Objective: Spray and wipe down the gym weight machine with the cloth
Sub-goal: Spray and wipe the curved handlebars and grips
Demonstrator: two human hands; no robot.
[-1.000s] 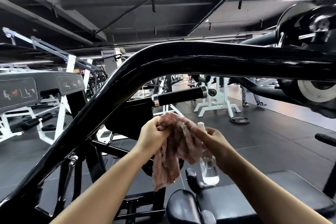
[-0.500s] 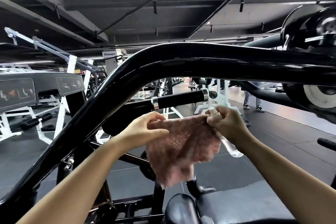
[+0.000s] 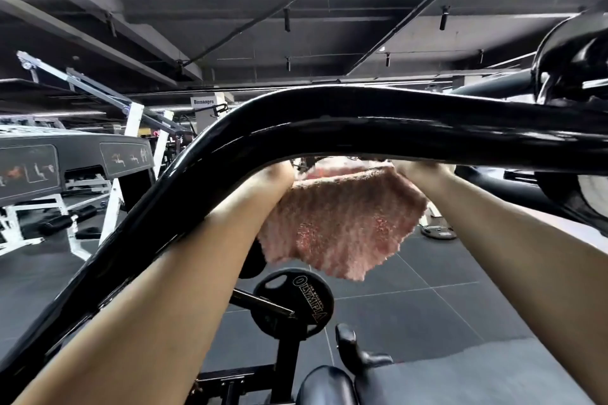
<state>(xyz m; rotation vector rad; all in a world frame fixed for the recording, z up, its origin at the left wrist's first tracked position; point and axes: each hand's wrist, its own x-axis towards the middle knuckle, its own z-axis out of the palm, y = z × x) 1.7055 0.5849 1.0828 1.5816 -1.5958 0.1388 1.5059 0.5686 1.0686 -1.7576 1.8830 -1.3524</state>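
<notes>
A thick glossy black curved bar [image 3: 362, 128] of the weight machine arches across the view. Just behind and under it, a fuzzy pink cloth [image 3: 339, 223] is stretched out flat between my two hands. My left hand [image 3: 279, 176] holds the cloth's left top edge and my right hand [image 3: 419, 171] holds its right top edge. The bar hides the fingers of both hands. The cloth's lower edge hangs free below the bar. No spray bottle shows in this view.
Below the cloth a black Olympia weight plate [image 3: 296, 302] sits on a peg, with black seat pads [image 3: 460, 378] at the bottom. A large black plate and hub [image 3: 575, 76] loom at the right. Another machine [image 3: 75, 158] stands left; a plate [image 3: 439, 233] lies on the floor.
Both hands rose from chest height up to the underside of the curved bar, spreading the bunched cloth flat. The clear spray bottle seen at my right hand is out of sight.
</notes>
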